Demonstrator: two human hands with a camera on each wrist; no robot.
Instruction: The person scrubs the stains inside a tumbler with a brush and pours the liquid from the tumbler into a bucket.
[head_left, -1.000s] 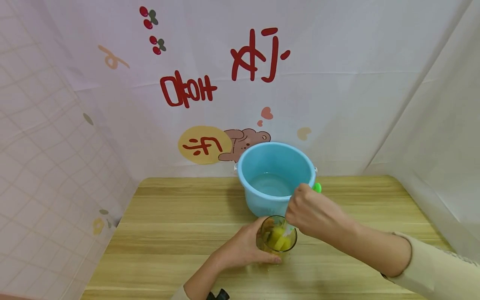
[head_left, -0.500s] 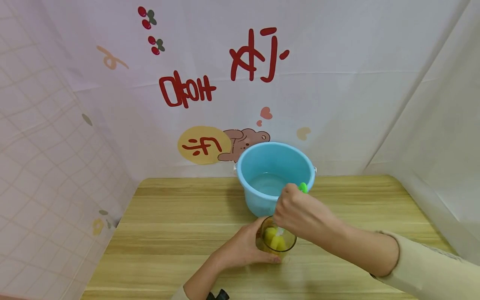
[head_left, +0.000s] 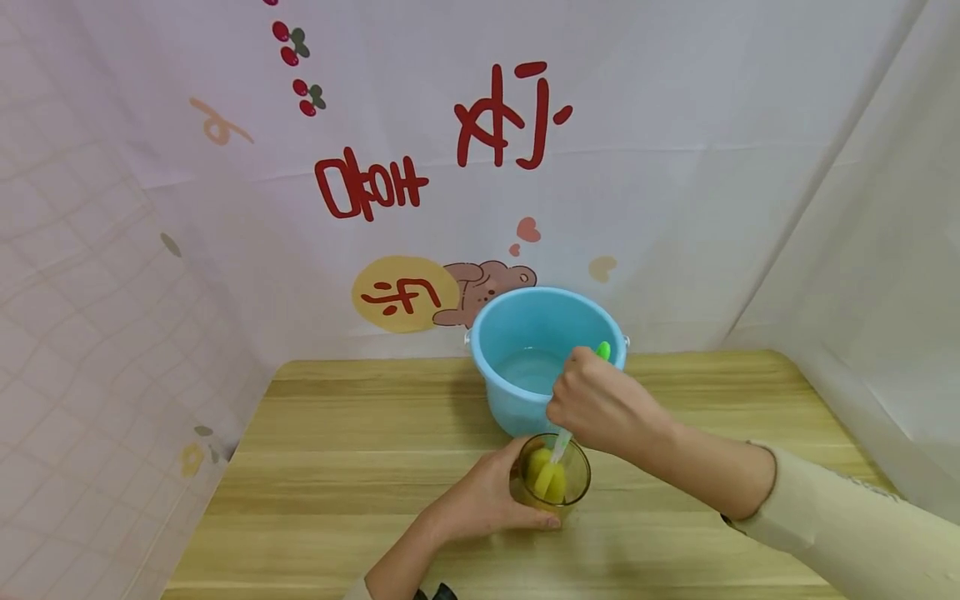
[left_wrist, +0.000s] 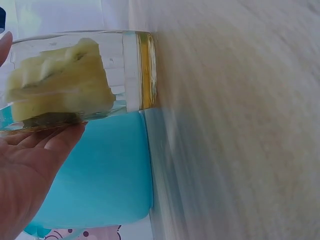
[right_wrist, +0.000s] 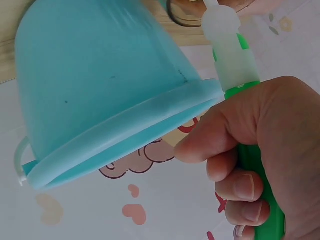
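In the head view, my left hand [head_left: 491, 496] holds a clear glass [head_left: 576, 485] upright, fingers and thumb around its side. Its base is right at the tabletop in the left wrist view. Inside the glass sits the yellow sponge head [left_wrist: 65, 82] of a cup brush. My right hand [head_left: 603, 408] grips the brush's green handle [right_wrist: 260, 200] from above in a fist. The brush's translucent white neck [right_wrist: 232, 60] runs down from that fist into the glass, slightly tilted, and the handle's green end [head_left: 603, 350] sticks out above the hand.
A light blue bucket [head_left: 510, 408] with some water in its bottom stands just behind the glass, and my right hand overlaps its front rim in the head view. The wood-grain table [head_left: 360, 467] meets a printed white cloth backdrop [head_left: 675, 208]; more cloth hangs at both sides.
My right hand has moved a little left with the brush, whose handle end has shifted left and up. The left hand keeps the glass in about the same place.
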